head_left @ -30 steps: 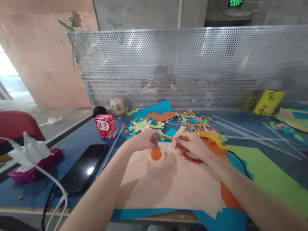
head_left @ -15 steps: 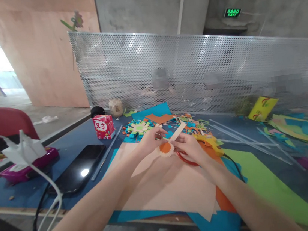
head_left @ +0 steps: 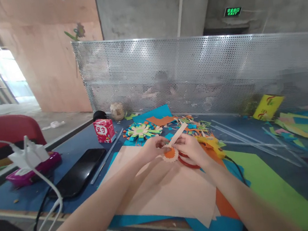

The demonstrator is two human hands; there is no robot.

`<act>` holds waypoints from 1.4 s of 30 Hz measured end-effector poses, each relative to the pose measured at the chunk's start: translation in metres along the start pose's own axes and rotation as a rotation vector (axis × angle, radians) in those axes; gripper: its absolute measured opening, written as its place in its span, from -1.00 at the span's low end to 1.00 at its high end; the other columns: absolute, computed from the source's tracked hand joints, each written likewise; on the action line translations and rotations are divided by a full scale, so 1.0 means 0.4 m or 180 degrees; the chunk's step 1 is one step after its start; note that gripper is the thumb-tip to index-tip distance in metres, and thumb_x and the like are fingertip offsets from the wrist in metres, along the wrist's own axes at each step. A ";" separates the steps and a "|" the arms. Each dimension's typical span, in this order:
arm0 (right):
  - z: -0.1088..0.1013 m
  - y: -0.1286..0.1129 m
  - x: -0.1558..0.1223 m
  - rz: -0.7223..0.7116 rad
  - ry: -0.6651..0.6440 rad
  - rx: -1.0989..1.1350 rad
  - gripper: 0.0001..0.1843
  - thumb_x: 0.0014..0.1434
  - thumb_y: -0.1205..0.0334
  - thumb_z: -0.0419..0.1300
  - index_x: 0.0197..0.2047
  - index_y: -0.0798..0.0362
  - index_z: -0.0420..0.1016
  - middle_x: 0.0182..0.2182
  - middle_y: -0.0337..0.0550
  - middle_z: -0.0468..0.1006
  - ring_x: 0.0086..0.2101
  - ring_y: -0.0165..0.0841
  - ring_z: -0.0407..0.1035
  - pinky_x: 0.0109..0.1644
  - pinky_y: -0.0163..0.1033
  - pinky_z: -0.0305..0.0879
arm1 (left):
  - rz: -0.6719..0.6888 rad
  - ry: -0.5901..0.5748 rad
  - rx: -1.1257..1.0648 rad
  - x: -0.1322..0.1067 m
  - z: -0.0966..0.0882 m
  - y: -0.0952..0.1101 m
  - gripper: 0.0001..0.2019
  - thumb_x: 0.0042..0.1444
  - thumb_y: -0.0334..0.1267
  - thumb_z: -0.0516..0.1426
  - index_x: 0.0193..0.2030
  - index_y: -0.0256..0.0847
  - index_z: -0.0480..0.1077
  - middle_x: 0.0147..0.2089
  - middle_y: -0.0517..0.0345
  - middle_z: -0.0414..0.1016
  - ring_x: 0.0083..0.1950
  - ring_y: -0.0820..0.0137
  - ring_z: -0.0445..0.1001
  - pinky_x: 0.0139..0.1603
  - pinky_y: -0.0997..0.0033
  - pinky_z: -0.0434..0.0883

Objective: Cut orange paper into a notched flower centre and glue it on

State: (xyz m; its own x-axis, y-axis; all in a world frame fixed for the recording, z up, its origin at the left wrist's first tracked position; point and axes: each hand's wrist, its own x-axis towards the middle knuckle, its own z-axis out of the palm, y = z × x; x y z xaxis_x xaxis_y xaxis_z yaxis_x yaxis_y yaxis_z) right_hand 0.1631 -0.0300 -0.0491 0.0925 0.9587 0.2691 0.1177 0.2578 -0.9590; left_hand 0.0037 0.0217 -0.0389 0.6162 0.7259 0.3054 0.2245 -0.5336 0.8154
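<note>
Over a stack of pale peach paper sheets (head_left: 167, 195), both hands are closed on a small paper flower (head_left: 170, 154) with an orange centre and a fringed cream rim. My left hand (head_left: 153, 149) pinches its upper left edge. At the right, my right hand (head_left: 191, 149) grips the flower's edge and the base of a cream paper strip (head_left: 179, 133), which sticks up from it. Beneath my right hand lies a red ring-shaped handle (head_left: 188, 163), partly hidden. A yellow glue gun (head_left: 211, 144) rests just beyond that hand. Behind my left hand sits a larger fringed paper flower (head_left: 141, 130).
Left lie a black phone (head_left: 79, 172), a pink box (head_left: 104, 130) and a purple power strip (head_left: 33, 170) with white cables. Clear glue sticks (head_left: 248, 139), a green sheet (head_left: 273, 183) and a yellow packet (head_left: 268, 106) are right. A perforated metal screen (head_left: 125, 70) borders the back.
The view has shifted slightly. The flower has turned a little between my fingers, and both hands keep hold of it.
</note>
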 end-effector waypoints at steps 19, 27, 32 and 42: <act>-0.005 -0.048 -0.013 0.0577 0.0205 -0.0046 -0.67 -0.09 0.18 0.24 -0.22 0.07 0.31 -0.63 -0.36 0.39 -0.71 -0.53 0.17 -0.64 -0.39 0.09 | 0.1039 0.0446 0.0766 -0.011 -0.017 0.031 -0.90 -0.01 -0.34 0.12 -0.45 -0.18 0.48 0.11 0.00 0.32 0.14 0.24 0.26 0.15 0.24 0.16; -0.028 -0.043 -0.002 0.0415 0.0310 -0.0259 -0.73 0.02 0.01 0.13 -0.34 0.05 0.42 -0.55 -0.25 0.46 -0.61 -0.46 0.27 -0.58 -0.37 0.14 | 0.0097 0.0311 -0.0393 -0.002 -0.003 0.019 -0.84 -0.11 -0.20 0.19 -0.47 -0.26 0.41 -0.46 0.12 0.48 -0.40 0.37 0.44 -0.32 0.36 0.37; -0.036 -0.053 0.000 0.0308 0.0357 -0.0284 -0.74 0.02 0.06 0.13 -0.29 0.05 0.45 -0.33 -0.13 0.54 -0.41 -0.39 0.40 -0.41 -0.33 0.30 | -0.0281 0.0436 -0.0889 0.006 -0.003 0.004 -0.62 -0.18 -0.07 0.23 -0.29 -0.32 0.35 -0.50 0.15 0.47 -0.50 0.43 0.42 -0.45 0.42 0.36; -0.017 -0.040 -0.007 0.0201 0.0210 -0.0133 -0.74 -0.15 0.19 0.24 -0.32 0.07 0.42 -0.36 -0.13 0.56 -0.31 -0.30 0.46 -0.31 -0.27 0.36 | -0.0595 0.0387 -0.1217 -0.003 0.019 0.022 -0.56 -0.27 -0.16 0.31 -0.25 -0.33 0.34 -0.52 0.13 0.51 -0.49 0.41 0.44 -0.47 0.47 0.31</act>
State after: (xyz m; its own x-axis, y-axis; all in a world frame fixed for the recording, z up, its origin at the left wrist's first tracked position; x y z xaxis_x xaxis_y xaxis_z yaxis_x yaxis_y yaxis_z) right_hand 0.1677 -0.0375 -0.0341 0.1658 0.9625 0.2147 0.1505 0.1905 -0.9701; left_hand 0.0108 0.0128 -0.0358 0.4931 0.8527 0.1726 0.0141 -0.2061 0.9784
